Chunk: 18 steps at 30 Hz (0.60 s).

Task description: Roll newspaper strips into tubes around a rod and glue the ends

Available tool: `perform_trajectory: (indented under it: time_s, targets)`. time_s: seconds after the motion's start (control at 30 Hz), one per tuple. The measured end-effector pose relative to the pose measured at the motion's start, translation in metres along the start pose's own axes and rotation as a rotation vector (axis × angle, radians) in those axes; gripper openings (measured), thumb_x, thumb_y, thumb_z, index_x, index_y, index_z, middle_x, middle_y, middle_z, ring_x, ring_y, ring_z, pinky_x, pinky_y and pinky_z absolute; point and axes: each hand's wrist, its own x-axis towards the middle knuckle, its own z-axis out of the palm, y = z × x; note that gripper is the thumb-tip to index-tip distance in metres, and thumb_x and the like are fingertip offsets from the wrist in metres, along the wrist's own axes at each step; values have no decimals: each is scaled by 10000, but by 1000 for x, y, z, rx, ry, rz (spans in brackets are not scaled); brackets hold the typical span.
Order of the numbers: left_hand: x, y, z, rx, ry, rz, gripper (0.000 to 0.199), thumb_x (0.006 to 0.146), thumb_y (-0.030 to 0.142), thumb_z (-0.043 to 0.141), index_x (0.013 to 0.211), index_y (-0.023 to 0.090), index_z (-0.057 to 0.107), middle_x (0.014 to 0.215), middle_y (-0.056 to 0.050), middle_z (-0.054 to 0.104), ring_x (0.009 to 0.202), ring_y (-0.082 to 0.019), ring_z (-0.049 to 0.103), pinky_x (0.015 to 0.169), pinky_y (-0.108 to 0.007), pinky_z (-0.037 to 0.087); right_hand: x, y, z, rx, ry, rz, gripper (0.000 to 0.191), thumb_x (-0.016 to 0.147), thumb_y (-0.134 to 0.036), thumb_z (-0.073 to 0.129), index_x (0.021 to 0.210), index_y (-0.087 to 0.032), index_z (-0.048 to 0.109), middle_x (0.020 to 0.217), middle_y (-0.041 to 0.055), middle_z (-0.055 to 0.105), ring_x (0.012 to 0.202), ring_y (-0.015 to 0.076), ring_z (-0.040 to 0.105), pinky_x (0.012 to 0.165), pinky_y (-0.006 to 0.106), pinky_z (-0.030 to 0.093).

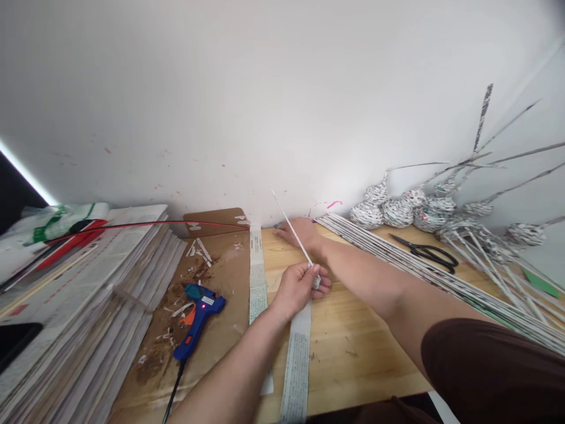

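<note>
My left hand [300, 288] is closed on a newspaper strip, above the middle of the wooden table. The strip's thin rolled end [291, 225] slants up and left from the fingers. Below the hand, the flat part of the newspaper strip [295, 371] runs toward the table's front edge. My right hand [300, 232] reaches across to the back of the table near the wall. Its fingers close at a small greyish thing [279, 226] that I cannot make out. Another flat newspaper strip [258, 277] lies to the left of both hands.
A blue glue gun [196, 321] with a lit light lies on stained cardboard [229, 353]. Stacked newspaper [132, 282] fills the left. Black scissors [426, 252], long paper tubes [397, 250] and woven paper gourd shapes [399, 212] are at right. A white wall [265, 106] stands behind.
</note>
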Motion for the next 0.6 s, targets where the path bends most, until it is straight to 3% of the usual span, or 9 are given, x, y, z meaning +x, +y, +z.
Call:
perform_trajectory:
  time_s: [0.13,0.3,0.37,0.4,0.5,0.6]
  targets:
    - [0,2,-2,-13,4,-12,389,800,479,577,885,102,622,789,-105,684,655,-142,643,626,-274,514,-17,6,8,96,86,101,637,859,-655,366,1095,-116,610,975,193,674,914,303,624,772,369,432]
    - [-1,3,0,-15,4,-31,374,797,470,591,878,106,627,793,-107,691,657,-138,648,608,-254,507,-64,26,14,664,218,249,470,827,-552,518,944,-115,647,861,119,671,800,216,604,721,302,435]
    - [-2,2,1,-11,-21,-35,370,792,471,599,870,111,632,786,-103,693,657,-134,649,606,-247,504,-88,31,10,804,183,267,475,910,-494,377,899,-114,663,781,96,662,717,175,598,663,274,444]
    - [-3,2,2,-8,-30,-38,369,789,472,604,866,113,633,780,-100,693,655,-132,649,609,-246,505,-99,32,7,887,145,264,482,936,-458,319,961,-114,656,767,86,661,680,157,595,629,259,447]
    - [-6,3,5,7,-43,-43,368,782,472,616,857,112,636,769,-93,690,651,-129,647,626,-252,511,-125,28,-10,1311,-56,187,437,915,-400,426,1237,-126,538,813,71,668,638,131,591,559,230,444]
    - [-7,2,7,36,-68,-48,359,794,456,608,856,104,644,777,-98,689,668,-135,651,647,-262,522,-138,20,-21,1347,-143,120,478,854,-483,537,1153,-120,621,625,10,600,486,88,498,447,195,369]
